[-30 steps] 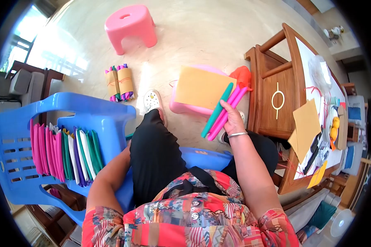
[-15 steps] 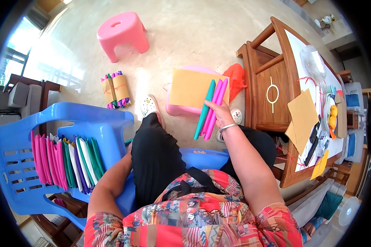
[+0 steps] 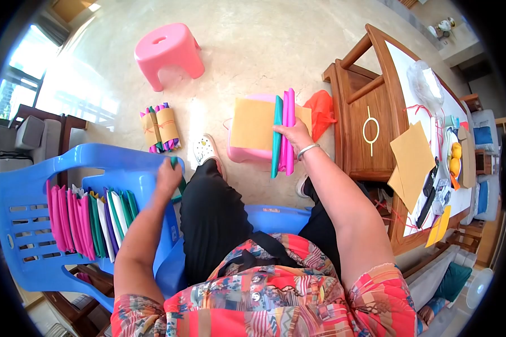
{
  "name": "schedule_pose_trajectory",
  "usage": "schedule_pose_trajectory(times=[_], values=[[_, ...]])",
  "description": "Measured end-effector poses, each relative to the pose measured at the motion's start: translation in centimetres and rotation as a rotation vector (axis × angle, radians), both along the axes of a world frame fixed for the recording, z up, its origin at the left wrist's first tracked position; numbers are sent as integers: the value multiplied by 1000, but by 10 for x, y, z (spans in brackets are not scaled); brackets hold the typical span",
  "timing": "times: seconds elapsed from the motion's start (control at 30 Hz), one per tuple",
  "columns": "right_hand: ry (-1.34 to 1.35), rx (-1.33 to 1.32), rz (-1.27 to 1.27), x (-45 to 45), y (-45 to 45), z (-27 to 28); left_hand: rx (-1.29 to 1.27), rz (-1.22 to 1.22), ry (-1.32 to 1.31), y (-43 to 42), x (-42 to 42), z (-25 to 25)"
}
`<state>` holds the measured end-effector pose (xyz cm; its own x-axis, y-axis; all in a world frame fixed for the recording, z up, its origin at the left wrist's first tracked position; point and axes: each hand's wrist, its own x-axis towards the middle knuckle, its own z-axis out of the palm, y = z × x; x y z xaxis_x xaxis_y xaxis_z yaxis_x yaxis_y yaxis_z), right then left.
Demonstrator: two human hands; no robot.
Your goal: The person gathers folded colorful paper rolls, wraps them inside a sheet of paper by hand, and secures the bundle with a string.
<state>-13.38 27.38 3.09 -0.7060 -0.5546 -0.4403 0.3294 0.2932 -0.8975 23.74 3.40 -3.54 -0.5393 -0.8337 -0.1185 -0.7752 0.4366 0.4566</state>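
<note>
Rolls fill right hand and left hand, grips closed, glossy sunlit floor beyond.

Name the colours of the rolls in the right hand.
One green, the others bright pink; the head view shows the rolls best.

From the wearer, facing 12 o'clock: two pink stools, at 11 and 12; two paper-wrapped bundles at 11; one green roll and two magenta rolls at 12; at least one dark green roll toward 11; two white clogs, at 11 and 1; at least two kraft paper sheets on one desk at 2.
</note>
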Motion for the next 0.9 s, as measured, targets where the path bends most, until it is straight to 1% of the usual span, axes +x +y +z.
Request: schedule_pose_trajectory(times=[0.07,0.13,0.17,0.2,0.23,0.27,0.3,0.33,0.37,0.4,0.43,0.47,0.5,0.57,0.63,0.67,0.77,0.8,0.9], values=[[10,15,4,-4,-4,-5,17,58,82,-24,-40,46],[6,21,5,-7,-8,-13,141,60,239,-37,-84,90],[7,22,9,-10,-12,-16,122,46,200,-45,-106,98],[7,-1,18,-12,-16,-18,235,40,245,-29,-136,138],[8,-24,28,-11,-17,-19,392,43,278,-22,-163,152],[7,-45,38,-11,-18,-21,488,21,278,-17,-188,156],[-3,-65,35,-11,-19,-24,496,-47,225,-8,-212,163],[-12,-84,32,-13,-20,-29,539,-72,189,-1,-236,156],[-22,-103,29,-14,-21,-35,594,-78,170,13,-256,164],[-27,-143,17,-15,-21,-42,643,-93,99,16,-274,152],[-22,-120,23,-16,-22,-42,700,-105,41,20,-291,135],[-16,-99,28,-16,-23,-40,696,-90,44,27,-305,120],[-12,-78,30,-18,-23,-43,721,-88,38,34,-316,114],[69,2,63,-23,-24,-50,635,-114,-42,46,-331,102],[144,80,69,-27,-27,-59,374,-153,79,55,-337,67],[139,72,55,-27,-27,-61,243,-175,137,59,-340,49],[117,106,20,-26,-28,-52,416,-153,129,57,-333,44],[119,76,6,-27,-29,-58,393,-162,121,56,-330,46],[207,137,32,-32,-29,-67,300,-181,91,53,-320,53]])
